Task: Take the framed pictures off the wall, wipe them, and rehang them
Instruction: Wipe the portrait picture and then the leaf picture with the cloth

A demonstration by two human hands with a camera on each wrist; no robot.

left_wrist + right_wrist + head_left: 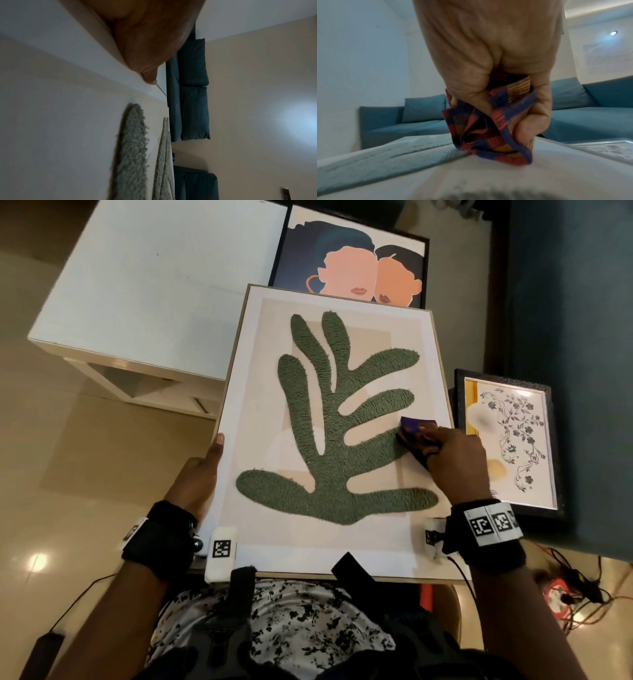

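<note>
While the right hand (pixel 455 453) clamps a bunched cloth (pixel 416 436) on the leaf picture (pixel 329 419), resting on the lap, the left hand (pixel 198 474) grips its left edge. It looks stiff, light, possibly fragile; hold the frame edges.

no readable text anywhere

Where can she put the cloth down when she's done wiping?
The white table top is bare, left of the faces picture and the green leaf picture. The right is crowded: the flower picture lies on the sofa beside her right hand gripping the cloth.
</note>
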